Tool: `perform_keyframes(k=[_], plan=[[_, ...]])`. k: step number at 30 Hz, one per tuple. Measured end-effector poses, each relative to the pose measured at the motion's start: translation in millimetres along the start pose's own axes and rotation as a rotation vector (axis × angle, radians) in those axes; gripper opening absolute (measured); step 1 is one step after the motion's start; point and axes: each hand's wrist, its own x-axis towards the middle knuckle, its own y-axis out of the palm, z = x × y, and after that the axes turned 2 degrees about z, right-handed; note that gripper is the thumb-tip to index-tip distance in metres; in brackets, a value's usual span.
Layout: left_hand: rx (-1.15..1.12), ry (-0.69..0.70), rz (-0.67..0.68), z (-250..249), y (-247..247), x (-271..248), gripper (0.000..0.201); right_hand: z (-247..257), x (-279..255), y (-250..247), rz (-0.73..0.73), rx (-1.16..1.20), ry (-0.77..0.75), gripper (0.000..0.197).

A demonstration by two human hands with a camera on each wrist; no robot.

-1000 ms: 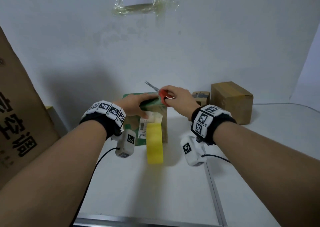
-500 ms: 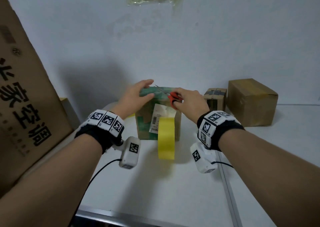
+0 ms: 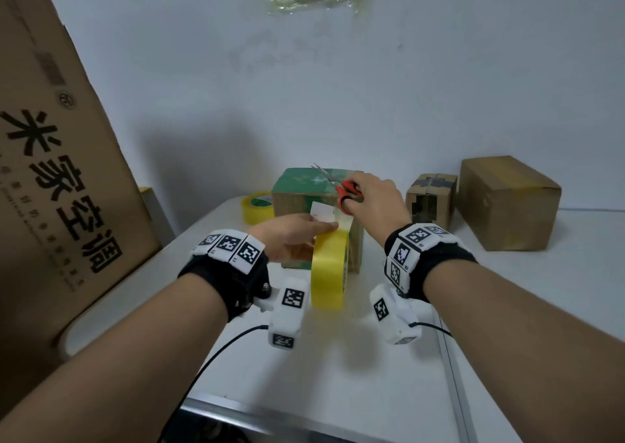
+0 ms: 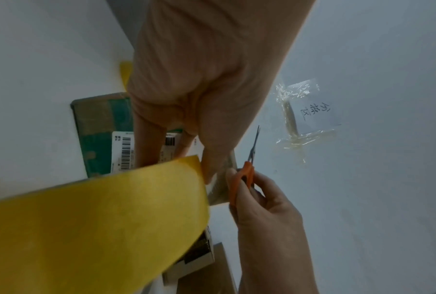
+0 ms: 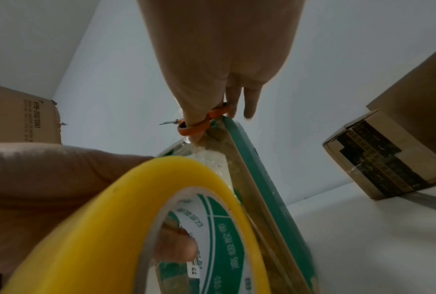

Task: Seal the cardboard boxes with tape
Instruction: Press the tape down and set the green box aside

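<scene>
1. cardboard makes up the biggest thing in sight, a large printed carton (image 3: 50, 172) leaned at the left of the white table (image 3: 372, 375); it is judged bulky, and it is not touched.
2. a plain brown box (image 3: 507, 202) and a smaller dark-taped box (image 3: 431, 197) are seen at the right, well apart from the hands.
3. the green-patched box (image 3: 304, 185) being sealed stands mid-table by the wall; it is judged light and stiff-walled, so it is best steadied on top or at an edge, lest it slide on the smooth table.
4. the yellow tape roll (image 3: 329, 273) is held upright just before that box, with a strip run up its front face; the roll is judged rigid, the strip thin and prone to crease or stick to itself. a second roll (image 3: 257, 207) lies behind at the left.
5. the left hand (image 3: 291, 239) is laid against the box front, with a finger hooked inside the roll's core, as shown by the right wrist view.
6. the right hand (image 3: 372, 199) is curled through the orange-handled scissors (image 3: 341, 188) over the box top; whether the blades are parted cannot be told.
</scene>
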Motion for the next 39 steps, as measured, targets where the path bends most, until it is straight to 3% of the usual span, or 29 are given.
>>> perform_keyframes(k=[5, 17, 24, 28, 34, 37, 39], plan=[[-0.016, -0.009, -0.007, 3, -7, -2, 0.037, -2, 1, -2, 0.024, -0.056, 0.02, 0.022], [0.0, -0.052, -0.007, 1, -1, 0, 0.033, -2, 6, -3, 0.005, -0.15, 0.026, 0.025], [-0.159, 0.002, -0.003, 10, -2, 8, 0.028, -2, 6, -4, -0.015, -0.148, 0.041, 0.024], [-0.198, 0.007, 0.018, 13, -3, 10, 0.012, 0, 6, -10, 0.015, -0.058, 0.035, 0.025], [-0.198, 0.039, 0.041, 15, -3, 14, 0.014, 2, 5, -30, -0.058, 0.203, 0.091, 0.027], [-0.209, 0.037, 0.033, 17, -4, 16, 0.025, 5, -2, -45, 0.077, 0.376, 0.194, 0.021], [-0.2, 0.035, 0.022, 18, -3, 17, 0.033, 3, -10, -57, 0.288, 0.512, 0.298, 0.015]])
